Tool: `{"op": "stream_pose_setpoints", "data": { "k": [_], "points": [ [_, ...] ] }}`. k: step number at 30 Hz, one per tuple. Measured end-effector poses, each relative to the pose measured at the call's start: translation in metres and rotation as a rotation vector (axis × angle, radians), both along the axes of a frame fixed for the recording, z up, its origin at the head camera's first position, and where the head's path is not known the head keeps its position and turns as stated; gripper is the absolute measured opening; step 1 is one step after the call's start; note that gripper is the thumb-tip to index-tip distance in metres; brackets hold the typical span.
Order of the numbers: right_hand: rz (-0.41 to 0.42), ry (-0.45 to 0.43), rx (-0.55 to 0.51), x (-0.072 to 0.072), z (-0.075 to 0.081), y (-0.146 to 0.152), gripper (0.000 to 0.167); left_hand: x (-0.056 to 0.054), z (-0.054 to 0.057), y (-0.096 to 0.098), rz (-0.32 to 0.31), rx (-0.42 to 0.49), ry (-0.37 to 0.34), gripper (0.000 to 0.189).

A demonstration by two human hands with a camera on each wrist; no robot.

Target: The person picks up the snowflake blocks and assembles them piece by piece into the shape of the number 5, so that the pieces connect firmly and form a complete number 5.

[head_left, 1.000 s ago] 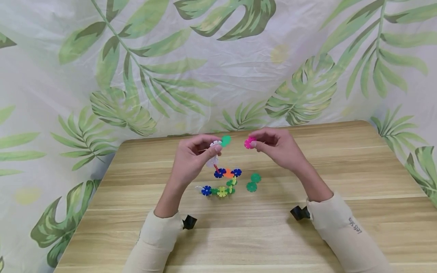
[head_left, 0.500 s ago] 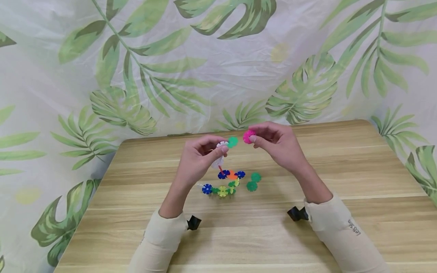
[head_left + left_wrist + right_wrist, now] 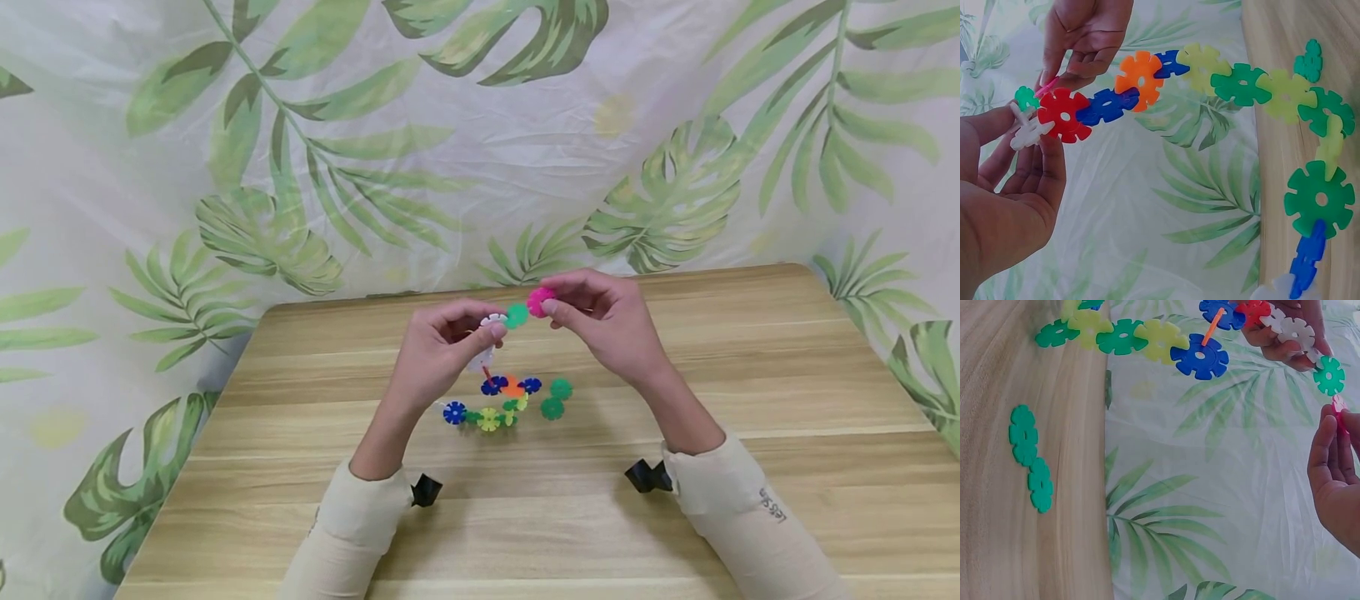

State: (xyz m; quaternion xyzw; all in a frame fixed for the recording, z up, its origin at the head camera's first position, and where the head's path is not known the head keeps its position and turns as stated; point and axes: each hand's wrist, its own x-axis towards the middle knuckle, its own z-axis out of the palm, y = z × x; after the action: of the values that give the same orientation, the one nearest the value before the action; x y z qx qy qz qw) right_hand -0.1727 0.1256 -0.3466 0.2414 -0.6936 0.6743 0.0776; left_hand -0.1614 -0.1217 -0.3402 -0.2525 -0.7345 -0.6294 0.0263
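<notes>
My left hand (image 3: pixel 446 346) pinches a white notched disc (image 3: pixel 1032 131) near the end of a chain of interlocking plastic snowflake discs. From that end a green disc (image 3: pixel 1329 376) sticks out toward the right. My right hand (image 3: pixel 607 325) pinches a pink disc (image 3: pixel 540 302) by its edge, its rim right at the green disc's edge. Below the left hand the chain hangs through a red disc (image 3: pixel 1065 115), a blue disc (image 3: pixel 1108 105) and an orange disc (image 3: pixel 1139 81). It runs on through yellow and green discs to a blue disc (image 3: pixel 453 413) low at the left.
Two loose green discs (image 3: pixel 557 398) lie on the wooden table (image 3: pixel 540 533), right of the chain. Behind the table's far edge hangs a leaf-patterned cloth (image 3: pixel 480 167). Black wrist mounts (image 3: pixel 649 476) jut inward from both sleeves.
The left hand has moved right and the chain's upper part has shifted with it. The right hand has come slightly left, bringing the pink disc from apart up to the green disc.
</notes>
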Motion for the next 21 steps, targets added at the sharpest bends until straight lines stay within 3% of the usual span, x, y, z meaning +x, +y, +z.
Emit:
{"op": "stream_pose_setpoints", "data": {
  "k": [8, 21],
  "points": [
    [0.026, 0.01, -0.007, 0.002, -0.001, -0.002, 0.021, 0.0, -0.002, 0.001, 0.003, -0.009, -0.004, 0.018],
    [-0.005, 0.058, -0.052, 0.004, -0.005, -0.01, 0.019, 0.001, -0.004, 0.003, 0.076, -0.01, 0.016, 0.013]
  ]
}}
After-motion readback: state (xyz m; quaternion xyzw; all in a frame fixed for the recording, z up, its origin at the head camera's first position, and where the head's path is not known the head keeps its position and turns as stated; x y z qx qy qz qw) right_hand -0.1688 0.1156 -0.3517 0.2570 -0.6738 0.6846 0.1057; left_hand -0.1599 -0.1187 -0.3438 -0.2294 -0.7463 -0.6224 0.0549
